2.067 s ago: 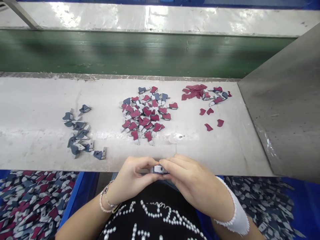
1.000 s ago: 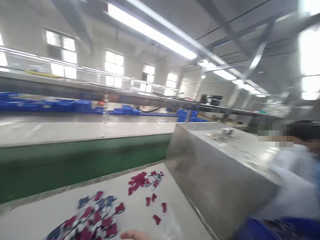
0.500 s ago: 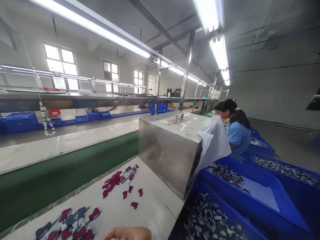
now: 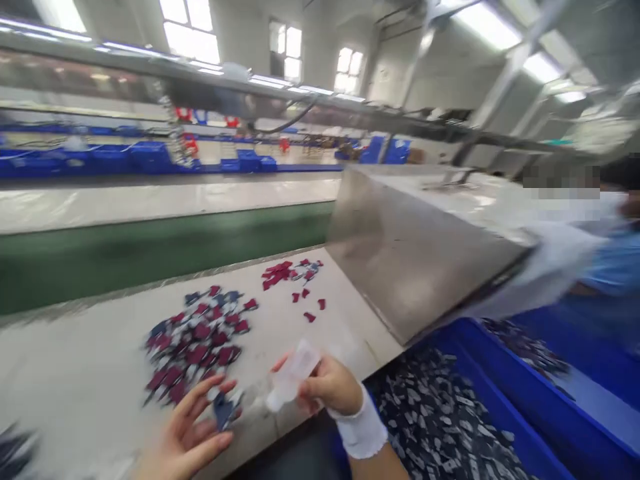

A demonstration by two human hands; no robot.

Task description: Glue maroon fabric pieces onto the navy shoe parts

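My left hand is low in the middle, fingers curled around a small dark-blue and silver piece between thumb and fingertips. My right hand, with a white cuff at the wrist, grips a crumpled white cloth or sheet of paper just to the right. Beyond my left hand lies a loose heap of maroon and blue pieces with pale metallic parts. A smaller group of maroon pieces sits farther back, and several single maroon ones are scattered nearer. Motion blurs the fine detail.
A large metal box stands on the white worktable at right. Blue bins hold many dark and silver pieces below the table's right edge. A co-worker in a blue shirt is at far right. Blurred dark pieces lie at lower left.
The view has swung down and to the left. Both hands now show, one with a small piece and one with a white sheet; earlier only part of one hand was visible.
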